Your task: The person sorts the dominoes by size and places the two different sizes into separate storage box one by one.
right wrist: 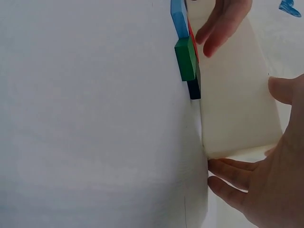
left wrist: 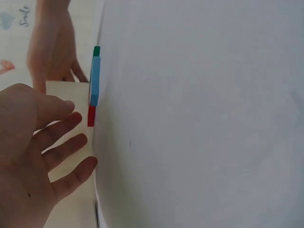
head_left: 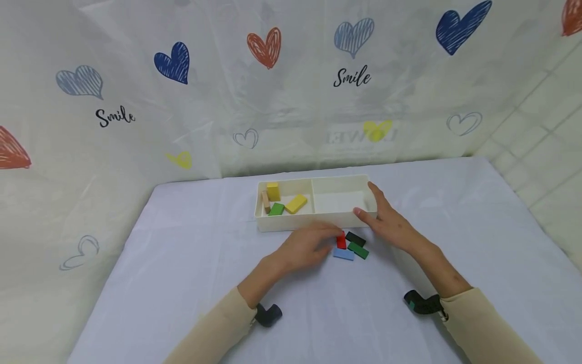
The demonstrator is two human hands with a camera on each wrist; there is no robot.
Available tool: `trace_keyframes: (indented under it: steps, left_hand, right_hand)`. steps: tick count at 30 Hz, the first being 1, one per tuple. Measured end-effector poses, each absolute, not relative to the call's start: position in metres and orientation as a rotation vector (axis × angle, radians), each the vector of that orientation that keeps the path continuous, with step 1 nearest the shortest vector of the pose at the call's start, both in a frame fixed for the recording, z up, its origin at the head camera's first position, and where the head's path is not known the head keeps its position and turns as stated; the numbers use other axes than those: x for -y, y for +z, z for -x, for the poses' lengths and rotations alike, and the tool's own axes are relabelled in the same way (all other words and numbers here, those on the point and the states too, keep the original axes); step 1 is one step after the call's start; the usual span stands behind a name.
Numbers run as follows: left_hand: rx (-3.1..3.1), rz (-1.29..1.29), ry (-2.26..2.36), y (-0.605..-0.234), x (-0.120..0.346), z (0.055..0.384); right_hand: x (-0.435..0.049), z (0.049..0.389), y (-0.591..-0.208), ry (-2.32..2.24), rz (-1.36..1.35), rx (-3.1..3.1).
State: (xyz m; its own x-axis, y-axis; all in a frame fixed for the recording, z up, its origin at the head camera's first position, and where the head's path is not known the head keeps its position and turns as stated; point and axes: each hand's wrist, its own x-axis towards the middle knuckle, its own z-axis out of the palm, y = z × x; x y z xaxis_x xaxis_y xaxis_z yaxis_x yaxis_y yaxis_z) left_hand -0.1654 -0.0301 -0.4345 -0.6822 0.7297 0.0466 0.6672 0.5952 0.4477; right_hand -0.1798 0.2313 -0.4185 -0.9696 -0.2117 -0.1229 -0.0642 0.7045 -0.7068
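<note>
My left hand (head_left: pixel 305 246) is beside a red block (head_left: pixel 341 240), its fingertips overlapping the block's edge in the head view. In the left wrist view its loosely bent fingers hold nothing. Around the red block lie a black block (head_left: pixel 355 239), a green block (head_left: pixel 358 250) and a light blue block (head_left: pixel 343 254), all in front of a white two-part tray (head_left: pixel 295 222). My right hand (head_left: pixel 394 225) grips the tray's right end, thumb over the front rim and fingers around the end wall.
The tray's left compartment holds two yellow blocks, one upright (head_left: pixel 273 191) and one lying (head_left: pixel 296 203), plus a green block (head_left: pixel 276 209) and a wooden block (head_left: pixel 265 201). A white cloth covers the table (head_left: pixel 182 253). Behind it hangs a heart-patterned sheet (head_left: pixel 300 101).
</note>
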Motion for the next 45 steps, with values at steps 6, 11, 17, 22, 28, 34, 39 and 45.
trace_keyframes:
  steps: [6,11,17,22,28,34,39,45]
  left_hand:
    - [-2.676,-1.238,0.532,-0.4320,0.0255,0.1646]
    - [-2.721,-1.280,0.454,-0.4336,0.0239,0.1645]
    - [-2.795,-1.306,0.292,-0.4356,0.0215,0.1629]
    - [-2.821,-1.232,0.315,-0.4338,0.0215,0.1609]
    - [-2.865,-1.212,0.341,-0.4349,0.0239,0.1604]
    - [-2.862,-1.173,0.416,-0.4348,0.0250,0.1597]
    - [-2.804,-1.089,0.528,-0.4341,0.0256,0.1586]
    - [-2.731,-0.980,0.642,-0.4317,0.0300,0.1575]
  right_hand:
    - [-0.2310,0.1801,-0.4184,-1.107,0.219,-2.718]
    - [-0.2312,0.1806,-0.4194,-1.105,0.225,-2.721]
    - [-0.2320,0.1810,-0.4210,-1.115,0.222,-2.716]
    - [-0.2318,0.1810,-0.4218,-1.105,0.213,-2.715]
    - [-0.2299,0.1804,-0.4205,-1.092,0.201,-2.717]
    - [-0.2287,0.1798,-0.4188,-1.086,0.199,-2.715]
    - [-0.2289,0.1798,-0.4185,-1.074,0.195,-2.717]
    - [-0.2286,0.1806,-0.4172,-1.071,0.197,-2.716]
